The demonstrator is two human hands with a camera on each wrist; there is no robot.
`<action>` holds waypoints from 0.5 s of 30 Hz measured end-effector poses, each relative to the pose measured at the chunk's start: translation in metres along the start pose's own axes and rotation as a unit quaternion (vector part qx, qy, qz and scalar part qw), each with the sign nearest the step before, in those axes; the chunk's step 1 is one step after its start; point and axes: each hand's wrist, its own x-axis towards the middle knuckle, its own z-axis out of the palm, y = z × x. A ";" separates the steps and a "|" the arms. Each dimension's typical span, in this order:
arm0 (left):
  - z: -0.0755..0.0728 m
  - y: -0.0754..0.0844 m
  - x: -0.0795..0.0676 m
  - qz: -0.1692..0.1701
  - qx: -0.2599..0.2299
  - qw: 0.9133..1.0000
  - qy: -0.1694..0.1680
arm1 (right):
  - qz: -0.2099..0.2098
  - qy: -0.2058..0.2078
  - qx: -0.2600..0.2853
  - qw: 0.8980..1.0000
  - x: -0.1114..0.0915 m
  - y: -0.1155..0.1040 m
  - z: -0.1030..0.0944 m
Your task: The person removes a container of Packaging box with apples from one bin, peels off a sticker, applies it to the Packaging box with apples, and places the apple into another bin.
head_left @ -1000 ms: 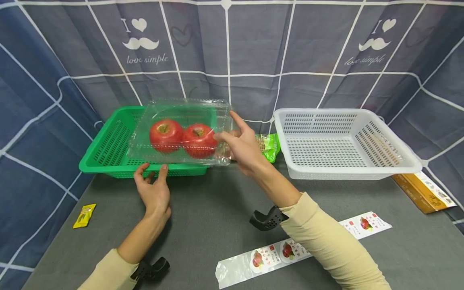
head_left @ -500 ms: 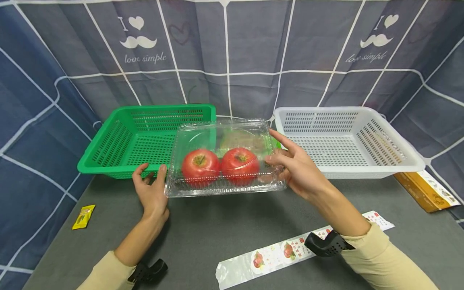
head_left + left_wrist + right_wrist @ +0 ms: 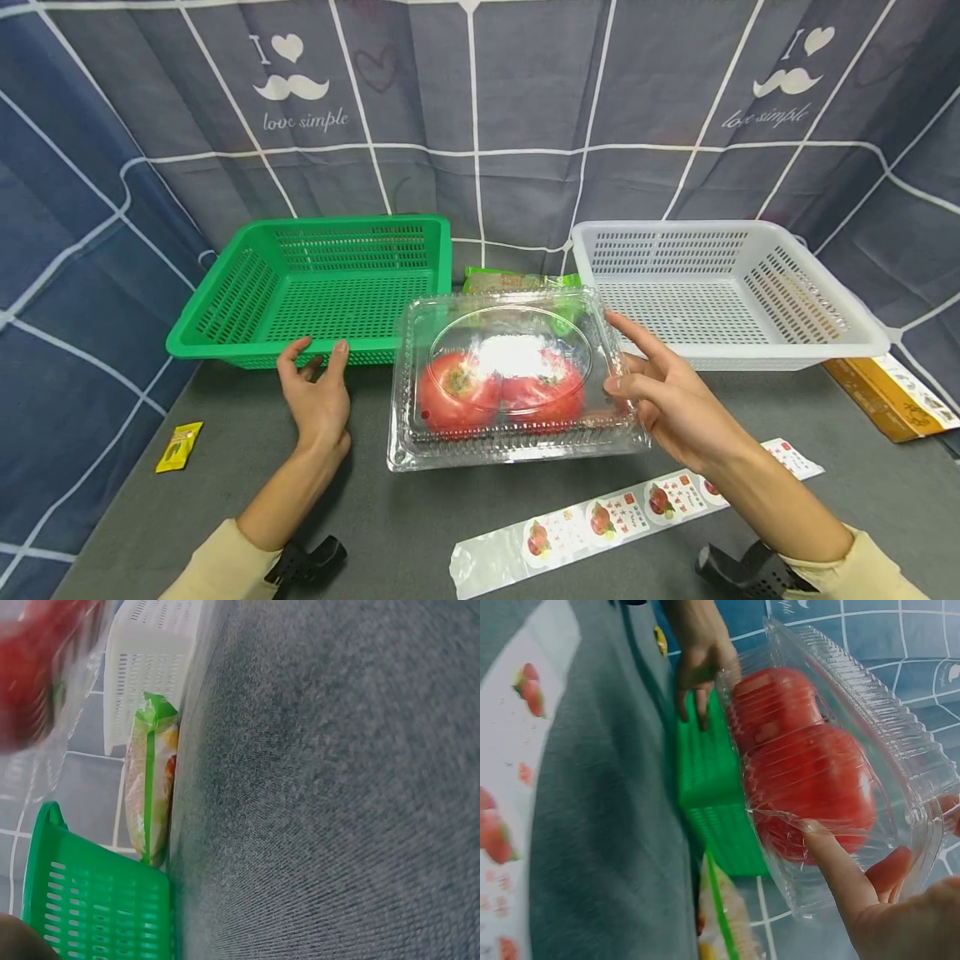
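Observation:
A clear plastic clamshell box [image 3: 517, 450] with two red apples [image 3: 459, 396] inside is held up over the table, its lid down and catching glare. My right hand [image 3: 675, 400] pinches the box at its right edge, thumb on the near side, as the right wrist view also shows. By the front rim of the green basket [image 3: 352, 346] is my left hand [image 3: 318, 400], its fingers loosely bent, thumb and fingertips right at the rim. In the right wrist view the left hand [image 3: 705, 656] hangs beside the basket, with nothing between its fingers.
A white basket [image 3: 731, 354] stands at the back right, with a brown-and-white box [image 3: 888, 400] beside it. Between the baskets lies a green-edged food packet [image 3: 517, 281]. A strip of fruit labels [image 3: 585, 529] lies in front, and a yellow sachet [image 3: 178, 446] at left.
My right hand has brought the clamshell of apples from over the green basket rightward and toward me, and the box has tilted to show its lid. My left hand has stayed at the basket rim.

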 end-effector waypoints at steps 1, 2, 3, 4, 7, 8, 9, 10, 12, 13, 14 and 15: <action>0.000 0.000 0.000 -0.001 0.000 1.000 -0.001 | 0.001 -0.004 -0.006 1.000 -0.003 0.002 -0.002; -0.001 0.000 0.000 -0.003 0.000 1.000 -0.003 | 0.003 -0.008 -0.013 1.000 -0.005 0.003 -0.004; -0.001 0.000 -0.001 -0.005 0.000 1.000 -0.005 | 0.003 -0.011 -0.019 1.000 -0.007 0.005 -0.007; -0.002 0.000 -0.001 -0.007 0.000 1.000 -0.008 | 0.003 -0.017 -0.022 1.000 -0.008 0.007 -0.009; -0.004 0.001 -0.001 -0.011 0.003 1.000 -0.015 | 0.005 -0.024 -0.025 0.999 -0.011 0.012 -0.015; -0.004 0.000 -0.001 -0.011 0.003 1.000 -0.016 | 0.008 -0.026 -0.023 0.999 -0.012 0.014 -0.017; -0.004 0.000 -0.001 -0.011 0.004 1.000 -0.018 | 0.008 -0.029 -0.020 0.999 -0.012 0.016 -0.019; -0.004 0.000 -0.001 -0.011 0.005 1.000 -0.019 | 0.012 -0.032 -0.016 0.999 -0.012 0.019 -0.021; -0.003 -0.001 0.000 -0.010 0.005 1.000 -0.020 | 0.017 -0.038 -0.012 0.999 -0.013 0.023 -0.023; -0.003 -0.001 0.000 -0.009 0.005 1.000 -0.020 | 0.018 -0.042 -0.012 0.999 -0.012 0.025 -0.025; -0.003 -0.001 0.000 -0.008 0.004 1.000 -0.020 | 0.021 -0.045 -0.013 0.999 -0.012 0.026 -0.025; -0.003 -0.001 0.000 -0.007 0.004 1.000 -0.019 | 0.023 -0.046 -0.016 0.999 -0.012 0.028 -0.026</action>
